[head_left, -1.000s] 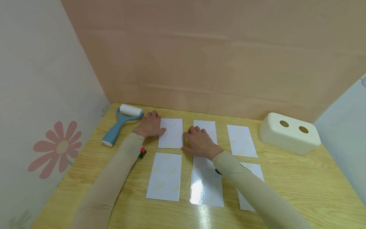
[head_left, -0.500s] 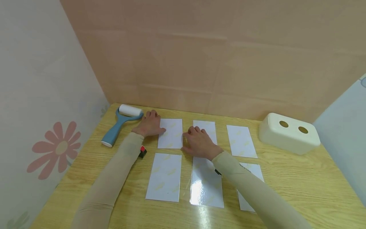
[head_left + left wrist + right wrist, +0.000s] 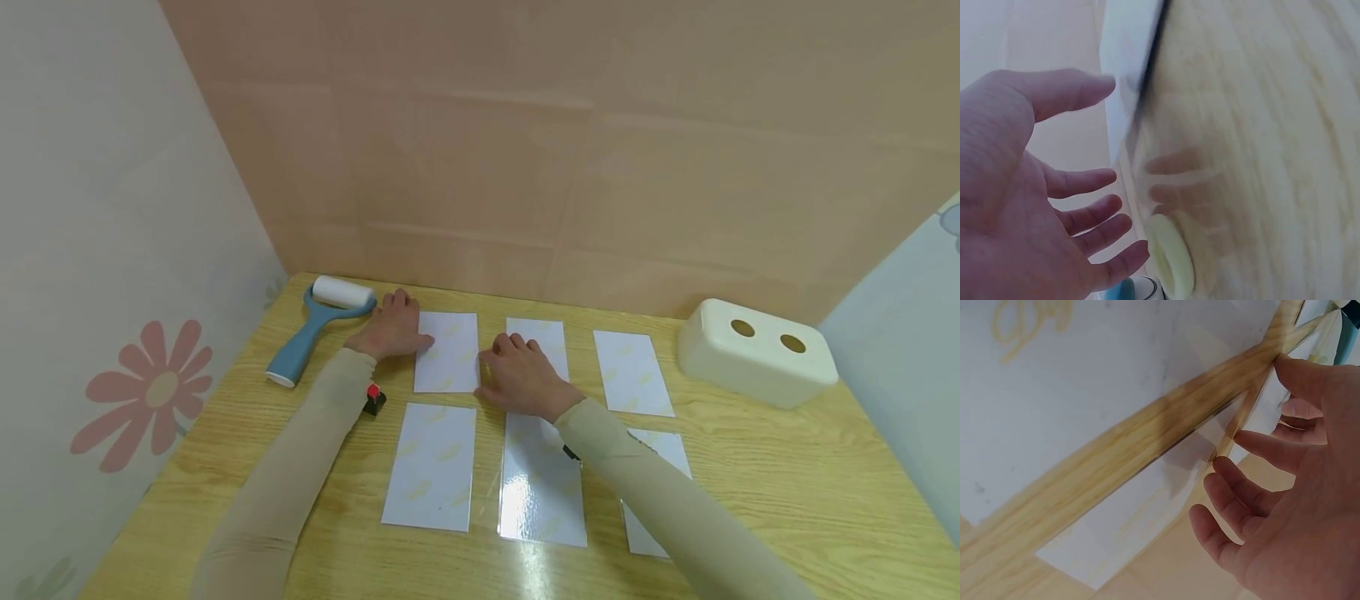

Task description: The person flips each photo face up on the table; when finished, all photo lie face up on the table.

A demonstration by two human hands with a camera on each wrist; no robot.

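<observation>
Several white rectangular cards with faint yellow marks lie flat on the wooden table in two rows. My left hand [image 3: 388,327] is at the left side of the back-left card [image 3: 453,354], thumb over its edge and fingers extended. In the left wrist view, a pale yellow-green ring [image 3: 1179,259] lies close to those fingertips. My right hand [image 3: 525,377] has loosely bent fingers, with thumb and index fingertips at that card's right edge. It partly covers the back-middle card [image 3: 542,337] and the top of the glossy front-middle card [image 3: 543,492].
A blue-handled roller [image 3: 300,342] with a white cylinder lies at back left. A cream box [image 3: 757,350] with two round holes stands at back right. The front-right card [image 3: 667,450] is partly under my right sleeve. Walls border the table at the back and sides.
</observation>
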